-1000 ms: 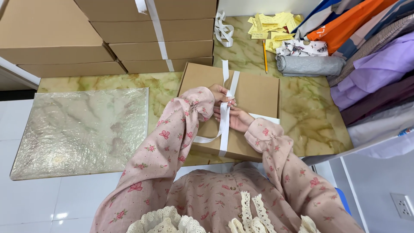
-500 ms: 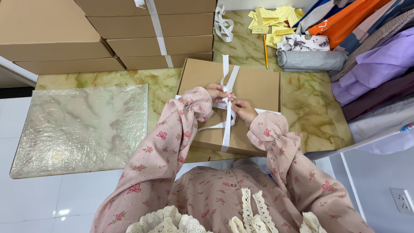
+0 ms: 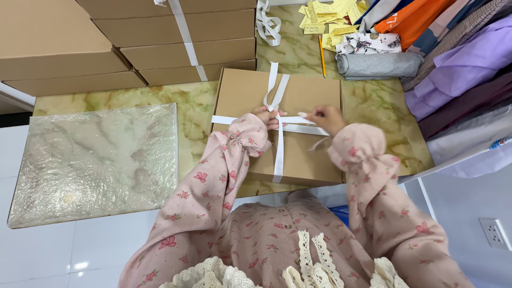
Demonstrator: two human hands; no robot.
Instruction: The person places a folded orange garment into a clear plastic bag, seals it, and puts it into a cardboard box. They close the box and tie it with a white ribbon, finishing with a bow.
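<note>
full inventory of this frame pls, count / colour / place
cardboard box: 1, brown, table centre
ribbon: 1, white, crossed over box
stacked boxes: several, brown, far left
loose ribbon: 1, white, far centre
bubble wrap sheet: 1, clear, left
paper notes: many, yellow, far
pencil: 1, yellow, beside notes
folded clothes: pile, mixed colours, right
table: 1, green marble
wall socket: 1, white, lower right
left hand: on ribbon crossing
right hand: pinching ribbon
</note>
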